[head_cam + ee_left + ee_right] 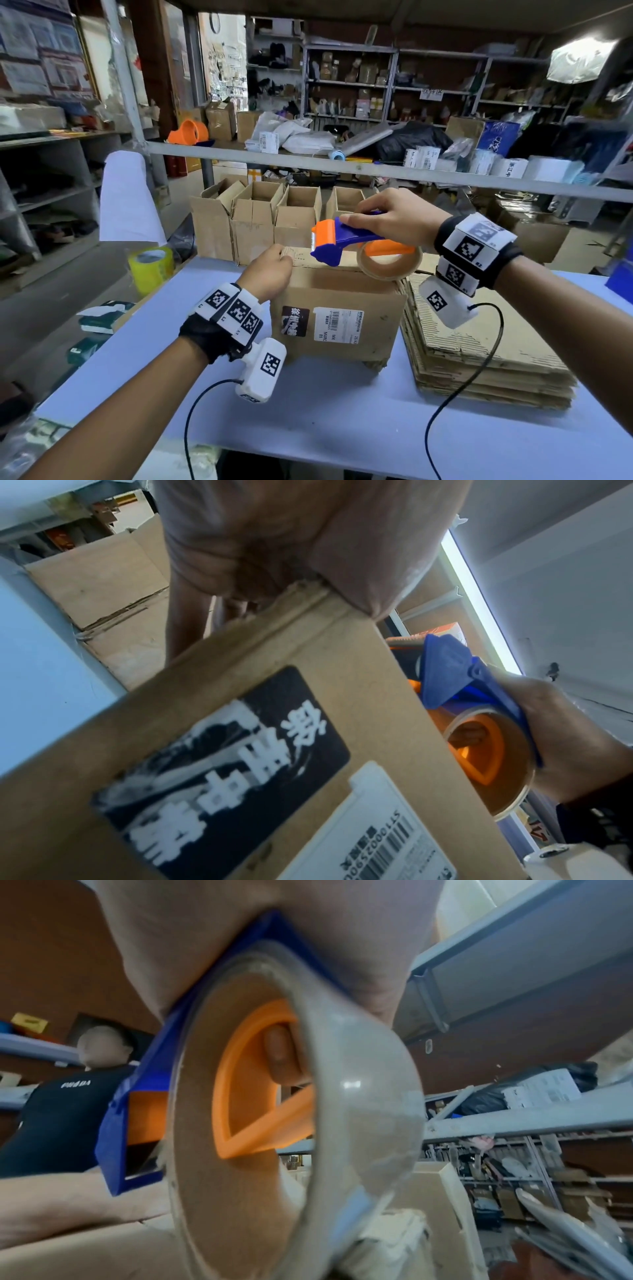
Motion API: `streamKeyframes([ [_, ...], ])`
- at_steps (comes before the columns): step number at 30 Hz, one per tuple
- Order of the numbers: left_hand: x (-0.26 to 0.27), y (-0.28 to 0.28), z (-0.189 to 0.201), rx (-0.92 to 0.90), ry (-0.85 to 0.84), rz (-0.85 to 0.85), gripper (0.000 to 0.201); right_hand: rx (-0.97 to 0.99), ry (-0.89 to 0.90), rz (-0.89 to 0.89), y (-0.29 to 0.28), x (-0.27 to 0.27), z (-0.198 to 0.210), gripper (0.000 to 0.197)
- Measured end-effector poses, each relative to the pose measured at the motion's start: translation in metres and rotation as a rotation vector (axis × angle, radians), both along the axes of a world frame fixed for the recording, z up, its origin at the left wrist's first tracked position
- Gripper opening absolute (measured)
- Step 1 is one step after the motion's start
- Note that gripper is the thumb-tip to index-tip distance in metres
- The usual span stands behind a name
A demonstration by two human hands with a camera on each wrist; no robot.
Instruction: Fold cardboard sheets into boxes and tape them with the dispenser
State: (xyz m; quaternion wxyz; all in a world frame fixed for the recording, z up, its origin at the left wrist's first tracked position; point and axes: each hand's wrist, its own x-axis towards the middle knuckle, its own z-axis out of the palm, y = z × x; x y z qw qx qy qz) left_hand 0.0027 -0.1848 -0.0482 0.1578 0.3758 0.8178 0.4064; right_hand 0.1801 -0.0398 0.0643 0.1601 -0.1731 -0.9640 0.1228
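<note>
A brown cardboard box (339, 301) with a black sticker and a white barcode label stands on the blue table (308, 411). My left hand (270, 270) grips the box's top left edge, thumb on the near face and fingers over the top (308, 534). My right hand (394, 216) holds the blue and orange tape dispenser (346, 240) just above the box top, its orange head pointing left. The clear tape roll (388, 262) hangs under the hand. In the right wrist view the roll (359, 1096) fills the frame and a fingertip shows through the orange hub.
A stack of flat cardboard sheets (479, 342) lies right of the box. Several open-topped boxes (267, 212) stand behind it. A yellow tape roll (150, 267) sits at the table's left edge. A grey shelf rail (376, 171) crosses overhead. Another person (61, 1096) shows in the right wrist view.
</note>
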Motion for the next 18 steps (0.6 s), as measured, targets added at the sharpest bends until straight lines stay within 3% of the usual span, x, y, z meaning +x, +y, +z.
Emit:
streamKeyframes([
  [4,-0.001,0.0,0.0,-0.019,0.014,0.001,0.033,0.018,-0.058,0.027,0.003,0.002,0.005,0.028],
  [11,-0.003,0.0,-0.001,-0.026,0.037,-0.007,0.032,0.023,-0.045,0.091,0.016,0.012,0.006,0.031],
  [18,-0.006,-0.002,-0.003,-0.021,0.019,0.003,0.035,0.071,-0.089,0.024,0.033,0.031,0.006,0.036],
])
